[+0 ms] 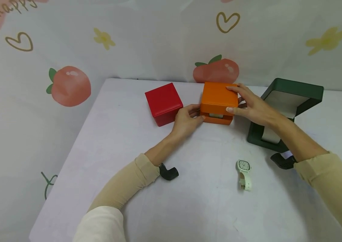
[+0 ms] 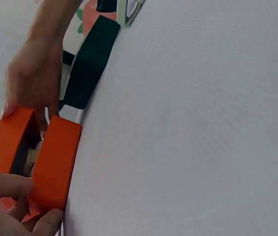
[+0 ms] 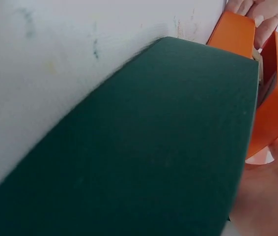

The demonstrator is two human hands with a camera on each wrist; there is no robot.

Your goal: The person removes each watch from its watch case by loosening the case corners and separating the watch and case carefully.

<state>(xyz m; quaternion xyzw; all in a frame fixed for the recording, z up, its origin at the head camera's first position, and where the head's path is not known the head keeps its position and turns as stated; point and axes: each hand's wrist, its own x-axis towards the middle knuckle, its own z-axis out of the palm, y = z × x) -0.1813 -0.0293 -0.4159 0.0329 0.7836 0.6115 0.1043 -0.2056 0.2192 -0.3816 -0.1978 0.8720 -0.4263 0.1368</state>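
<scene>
An orange watch box (image 1: 219,94) stands near the far edge of the table, its lid partly raised and something pale showing in the gap. My left hand (image 1: 186,120) holds the box's lower left corner, thumb and fingers about the base (image 2: 58,162). On the other side my right hand (image 1: 254,107) grips the lid, with its thumb at the front edge and fingers on top. Left of the orange box sits a closed red box (image 1: 164,102), close beside my left hand. A white wristwatch (image 1: 244,166) lies nearer on the table, dial up.
A dark green watch box (image 1: 301,89) stands open at the right, with a pale lining, partly behind my right forearm. Its surface fills much of the right wrist view. Behind the white table (image 1: 122,107) hangs a backdrop (image 1: 159,40) printed with fruit and hearts.
</scene>
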